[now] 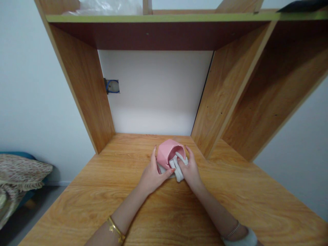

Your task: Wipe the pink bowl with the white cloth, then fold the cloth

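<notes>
A pink faceted pot [165,150] lies tilted on the wooden desk, its round opening turned toward the right and toward me. My left hand [153,176] grips the pot from the left, thumb along its lower rim and fingers at its far side. In my right hand [190,169] is a white cloth [177,167], bunched at the mouth of the pot and partly inside it. The right fingertips reach around the opening's right edge. Some pale cloth also shows beneath the pot. The inside of the pot is mostly hidden by the cloth.
The wooden desk [123,208] runs under a shelf [159,17] holding clear plastic wrap [110,7]. Upright wooden panels [82,85] flank the workspace. An open wall box [112,86] shows blue wire. A fringed woven blanket [23,171] hangs at far left.
</notes>
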A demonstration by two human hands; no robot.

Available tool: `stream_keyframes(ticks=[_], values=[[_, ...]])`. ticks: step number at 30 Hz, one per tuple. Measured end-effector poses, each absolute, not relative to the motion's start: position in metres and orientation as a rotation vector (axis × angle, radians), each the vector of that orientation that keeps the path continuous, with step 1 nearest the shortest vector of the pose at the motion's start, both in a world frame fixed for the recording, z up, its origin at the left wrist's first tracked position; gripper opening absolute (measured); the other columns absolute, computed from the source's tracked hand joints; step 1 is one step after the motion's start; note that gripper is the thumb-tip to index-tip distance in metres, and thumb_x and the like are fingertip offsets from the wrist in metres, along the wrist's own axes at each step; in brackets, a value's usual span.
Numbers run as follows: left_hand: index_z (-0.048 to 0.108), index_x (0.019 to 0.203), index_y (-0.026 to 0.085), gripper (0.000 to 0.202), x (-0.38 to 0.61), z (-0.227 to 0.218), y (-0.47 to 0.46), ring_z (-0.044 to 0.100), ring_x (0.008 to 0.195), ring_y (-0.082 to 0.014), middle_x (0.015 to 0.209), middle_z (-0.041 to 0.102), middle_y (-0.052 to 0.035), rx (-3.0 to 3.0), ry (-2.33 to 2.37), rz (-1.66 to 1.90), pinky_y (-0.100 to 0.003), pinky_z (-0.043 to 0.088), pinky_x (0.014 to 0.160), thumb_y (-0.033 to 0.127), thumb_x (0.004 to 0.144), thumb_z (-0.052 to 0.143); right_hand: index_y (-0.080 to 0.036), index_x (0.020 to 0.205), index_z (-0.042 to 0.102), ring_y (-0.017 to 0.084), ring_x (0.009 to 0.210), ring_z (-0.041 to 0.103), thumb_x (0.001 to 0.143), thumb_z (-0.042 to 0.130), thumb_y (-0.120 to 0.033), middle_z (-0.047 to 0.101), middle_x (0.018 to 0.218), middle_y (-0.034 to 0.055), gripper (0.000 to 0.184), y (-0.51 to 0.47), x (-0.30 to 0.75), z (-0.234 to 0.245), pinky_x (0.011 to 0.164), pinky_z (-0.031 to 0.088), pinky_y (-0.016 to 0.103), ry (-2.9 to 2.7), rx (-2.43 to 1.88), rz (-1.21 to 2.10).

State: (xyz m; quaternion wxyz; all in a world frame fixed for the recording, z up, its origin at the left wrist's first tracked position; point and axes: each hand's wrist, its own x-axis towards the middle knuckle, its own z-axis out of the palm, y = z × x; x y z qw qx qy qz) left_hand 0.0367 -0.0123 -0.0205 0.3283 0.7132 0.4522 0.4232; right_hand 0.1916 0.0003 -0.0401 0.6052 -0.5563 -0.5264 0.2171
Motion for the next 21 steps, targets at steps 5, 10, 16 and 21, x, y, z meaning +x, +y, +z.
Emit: stream_keyframes(ticks=[5,10,16,21], values=[[0.026,0.124,0.014,0.063,0.042,-0.025,-0.014,0.057,0.077,-0.0149,0.097,0.058,-0.0071,1.858,1.002,1.151,-0.027,0.046,0.068,0.04,0.075,0.057,-0.017,0.124,0.033,0.02,0.096,0.057,0.071,0.051,-0.03,0.055,0.111,0.0106,0.058,0.002,0.188,-0.04,0.085,0.044,0.036,-1.187,-1.224,0.557],[0.033,0.114,0.016,0.056,0.042,-0.023,-0.015,0.051,0.057,-0.0099,0.074,0.056,0.0016,1.826,1.118,1.183,-0.021,0.044,0.053,0.035,0.07,0.061,-0.018,0.118,0.04,0.021,0.087,0.06,0.065,0.057,-0.032,0.061,0.099,0.0078,0.058,0.003,0.187,-0.04,0.077,0.047,0.035,-1.21,-1.375,0.524],[0.031,0.118,0.016,0.062,0.04,-0.024,-0.014,0.051,0.054,-0.0101,0.073,0.056,0.0017,1.909,1.164,1.185,-0.022,0.044,0.052,0.034,0.067,0.062,-0.015,0.118,0.041,0.021,0.077,0.06,0.061,0.06,-0.035,0.062,0.089,0.0071,0.063,0.005,0.193,-0.039,0.069,0.047,0.033,-1.259,-1.465,0.502],[0.031,0.12,0.015,0.065,0.036,-0.024,-0.012,0.052,0.055,-0.0115,0.074,0.057,-0.0002,2.002,1.241,1.161,-0.024,0.044,0.055,0.037,0.067,0.061,-0.015,0.126,0.034,0.019,0.068,0.059,0.063,0.06,-0.034,0.062,0.081,0.0043,0.071,0.005,0.201,-0.034,0.063,0.047,0.031,-1.276,-1.477,0.465]])
